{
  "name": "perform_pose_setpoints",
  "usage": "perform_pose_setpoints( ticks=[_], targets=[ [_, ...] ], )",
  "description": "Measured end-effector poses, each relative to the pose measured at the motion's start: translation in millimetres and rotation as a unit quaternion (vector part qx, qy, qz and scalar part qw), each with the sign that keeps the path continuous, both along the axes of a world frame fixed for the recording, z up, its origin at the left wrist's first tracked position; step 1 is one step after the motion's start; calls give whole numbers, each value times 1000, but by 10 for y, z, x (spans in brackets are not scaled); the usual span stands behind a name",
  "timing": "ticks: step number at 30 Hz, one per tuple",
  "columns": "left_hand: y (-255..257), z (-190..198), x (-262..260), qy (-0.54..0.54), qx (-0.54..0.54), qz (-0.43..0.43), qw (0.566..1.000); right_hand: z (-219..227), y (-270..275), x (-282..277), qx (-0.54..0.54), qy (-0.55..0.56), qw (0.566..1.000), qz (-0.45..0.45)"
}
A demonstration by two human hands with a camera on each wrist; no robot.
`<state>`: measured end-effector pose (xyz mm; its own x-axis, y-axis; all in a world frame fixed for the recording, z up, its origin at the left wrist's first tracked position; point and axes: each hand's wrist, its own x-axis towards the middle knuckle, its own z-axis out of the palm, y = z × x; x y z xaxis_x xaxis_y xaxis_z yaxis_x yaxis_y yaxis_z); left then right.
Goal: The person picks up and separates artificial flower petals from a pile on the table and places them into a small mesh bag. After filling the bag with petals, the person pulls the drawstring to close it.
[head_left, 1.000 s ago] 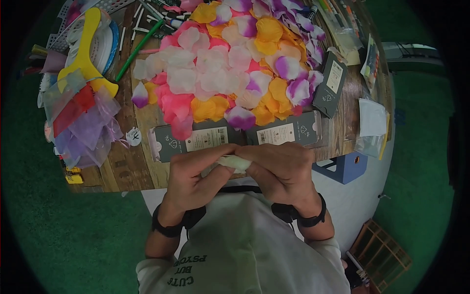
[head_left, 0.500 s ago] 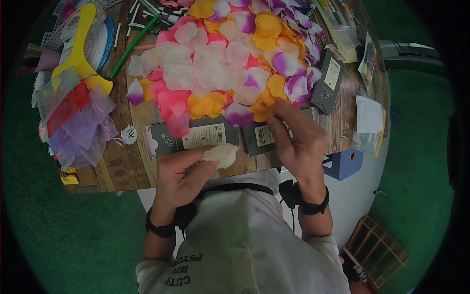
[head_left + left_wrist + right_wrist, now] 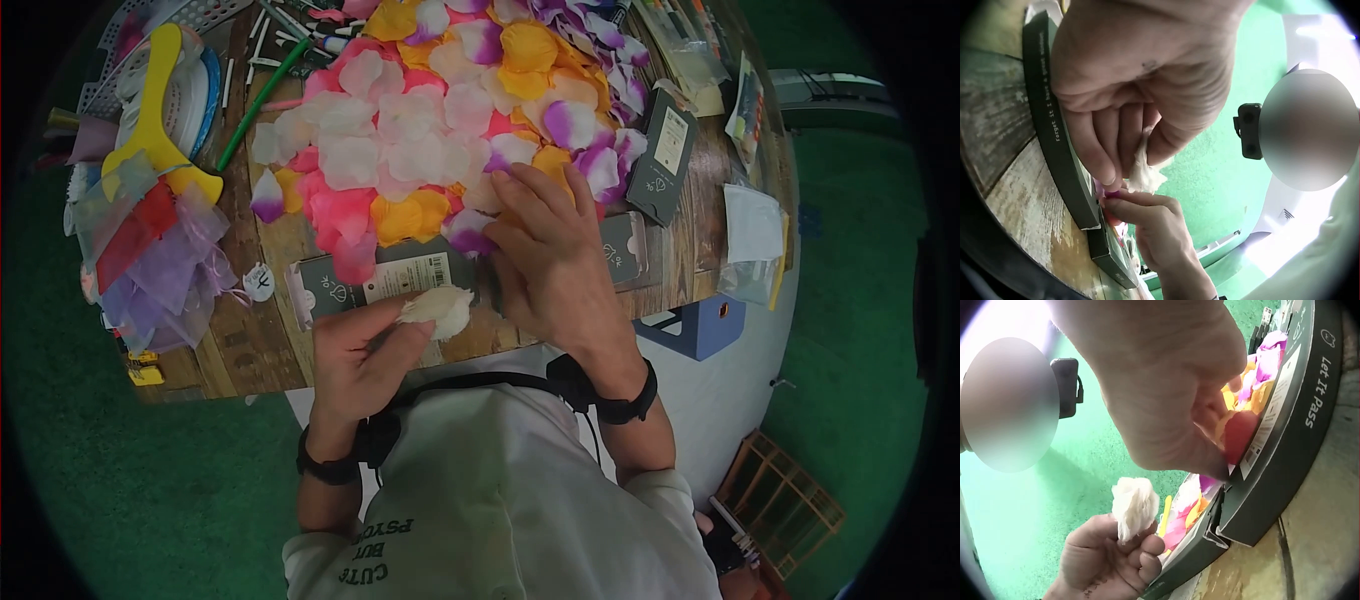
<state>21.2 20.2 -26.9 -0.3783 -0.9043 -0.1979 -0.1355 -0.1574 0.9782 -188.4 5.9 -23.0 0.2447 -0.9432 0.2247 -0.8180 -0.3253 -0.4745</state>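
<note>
My left hand pinches a crumpled whitish petal wad between thumb and fingers, above the table's near edge. In the right wrist view the wad stands up from the left fingertips, layered and ragged. My right hand reaches over the near side of a heap of fabric petals, fingers spread in the head view. One fingertip is right at a purple-and-white petal. In the left wrist view the right hand has its thumb and fingertip beside something purple.
Dark boxes edge the heap along the front, and another box stands at its right. Organza bags, a yellow paddle-shaped piece and a green stick lie left. A white packet sits by the right edge.
My hands have parted from working the white wad together. The left keeps the wad, which now looks fuller; the right has moved forward onto the petals, then leftward along their near side.
</note>
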Motion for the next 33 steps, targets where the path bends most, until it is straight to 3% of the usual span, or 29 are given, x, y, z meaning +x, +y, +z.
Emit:
perform_pose_setpoints(
  ticks=[5,7,8,10,12,15,19,21,22,24,25,27,32,33],
  targets=[
    [16,-39,-18,15,-11,17,1000,-12,-18,-42,-27,-42,998,-37],
    [31,-65,5,21,16,40,999,-14,-6,-137,-43,-151,983,-96],
    [31,-74,16,23,16,38,999,2,4,-186,-43,-149,983,-97],
    [27,-93,31,19,31,50,998,64,31,-296,-21,-244,958,-146],
    [20,-54,5,28,37,59,997,116,44,-397,-33,-253,952,-171],
    [-5,-46,-25,35,43,64,996,191,80,-530,-21,-376,886,-271],
    [-2,-34,5,39,46,79,995,199,122,-650,-96,-346,888,-289],
    [-18,-38,8,40,53,92,993,200,158,-687,-144,-216,924,-280],
    [-17,-40,5,42,62,105,992,171,158,-701,-142,-215,925,-280],
    [-28,-36,-2,44,60,112,991,97,126,-728,-226,-89,935,-258],
    [-32,-33,0,47,56,119,990,100,106,-710,-225,-90,935,-258],
    [-34,-49,16,50,55,123,990,114,61,-662,-115,69,963,-233],
    [-32,-50,66,55,58,130,988,79,91,-555,-117,-16,977,-179],
    [-37,-66,65,56,57,136,988,100,83,-521,-86,-38,989,-117]
  ],
)
